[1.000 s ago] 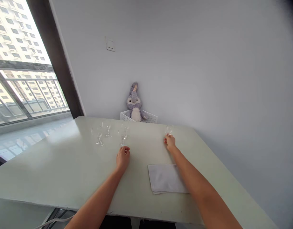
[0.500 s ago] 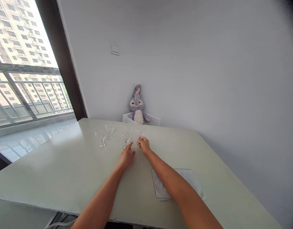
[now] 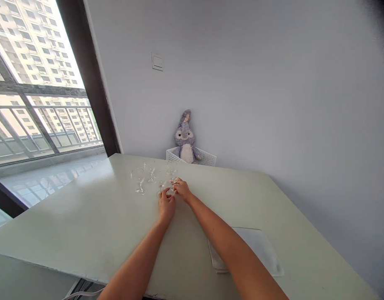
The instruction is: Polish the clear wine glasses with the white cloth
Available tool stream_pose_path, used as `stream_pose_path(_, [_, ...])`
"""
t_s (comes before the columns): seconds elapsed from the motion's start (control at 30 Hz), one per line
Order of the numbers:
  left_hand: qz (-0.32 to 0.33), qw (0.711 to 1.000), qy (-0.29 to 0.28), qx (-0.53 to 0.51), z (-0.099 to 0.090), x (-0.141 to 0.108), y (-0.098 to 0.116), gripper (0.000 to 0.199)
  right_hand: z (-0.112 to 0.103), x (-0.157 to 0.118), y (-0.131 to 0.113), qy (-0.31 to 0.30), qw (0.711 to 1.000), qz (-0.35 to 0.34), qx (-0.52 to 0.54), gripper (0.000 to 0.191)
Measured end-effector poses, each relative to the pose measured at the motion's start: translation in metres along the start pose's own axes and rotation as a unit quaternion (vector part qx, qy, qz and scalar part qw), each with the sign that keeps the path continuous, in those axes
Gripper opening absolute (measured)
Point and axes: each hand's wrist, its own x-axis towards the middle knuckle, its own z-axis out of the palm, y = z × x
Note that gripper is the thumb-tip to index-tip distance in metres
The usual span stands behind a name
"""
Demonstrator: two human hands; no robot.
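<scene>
The right hand (image 3: 181,189), pinched around a glass (image 3: 172,187), has swung in from three o'clock, bringing it near the others. The left hand (image 3: 166,205), half curled, is by another glass (image 3: 162,186) at its twelve; whether it grips, I cannot tell. Two more glasses (image 3: 140,187) stand toward ten.

At lower left, the tabletop (image 3: 88,229) offers open passage; stemmed glasses (image 3: 139,181) obstruct the area left of centre, and the right forearm (image 3: 224,239) bars lower right-centre.
</scene>
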Motion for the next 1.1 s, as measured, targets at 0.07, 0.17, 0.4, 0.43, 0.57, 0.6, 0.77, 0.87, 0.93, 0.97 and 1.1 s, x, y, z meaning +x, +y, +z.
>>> stream_pose_path(0.07, [-0.002,1.0,0.003,-0.011,-0.001,-0.001,0.002,0.035,0.006,0.003,-0.001,-0.014,1.0,0.001,0.0,0.023])
stream_pose_path(0.17, [-0.004,1.0,0.001,-0.025,-0.002,-0.003,0.003,0.032,0.015,0.008,0.001,-0.026,1.0,0.0,0.002,0.03])
stream_pose_path(0.4, [-0.023,0.997,0.035,-0.068,0.001,0.0,-0.001,0.029,0.029,0.016,0.002,-0.043,0.999,-0.008,-0.006,0.035])
stream_pose_path(0.43, [-0.028,0.995,0.048,-0.081,0.0,0.0,-0.002,0.027,0.029,0.018,0.002,-0.043,0.999,-0.009,-0.007,0.035])
stream_pose_path(0.57, [-0.085,0.98,0.138,-0.114,-0.005,0.004,-0.006,0.017,0.029,0.026,0.002,-0.048,0.999,-0.002,-0.008,0.033])
stream_pose_path(0.6, [-0.101,0.975,0.16,-0.116,-0.006,0.005,-0.007,0.016,0.03,0.028,0.003,-0.049,0.999,0.002,-0.007,0.033])
stream_pose_path(0.77, [-0.135,0.96,0.197,-0.142,-0.009,0.01,-0.009,0.019,0.036,0.036,0.004,-0.054,0.998,0.02,-0.008,0.033])
stream_pose_path(0.87, [-0.133,0.96,0.182,-0.166,-0.009,0.012,-0.008,0.024,0.043,0.039,0.005,-0.058,0.998,0.023,-0.009,0.032])
stream_pose_path(0.93, [-0.131,0.96,0.171,-0.177,-0.009,0.012,-0.008,0.026,0.048,0.04,0.004,-0.06,0.998,0.022,-0.01,0.032])
stream_pose_path(0.97, [-0.129,0.961,0.167,-0.181,-0.009,0.013,-0.008,0.026,0.05,0.04,0.003,-0.062,0.998,0.021,-0.011,0.033])
stream_pose_path(1.1, [-0.121,0.962,0.154,-0.188,-0.01,0.014,-0.009,0.026,0.054,0.032,-0.003,-0.072,0.997,0.013,-0.019,0.034])
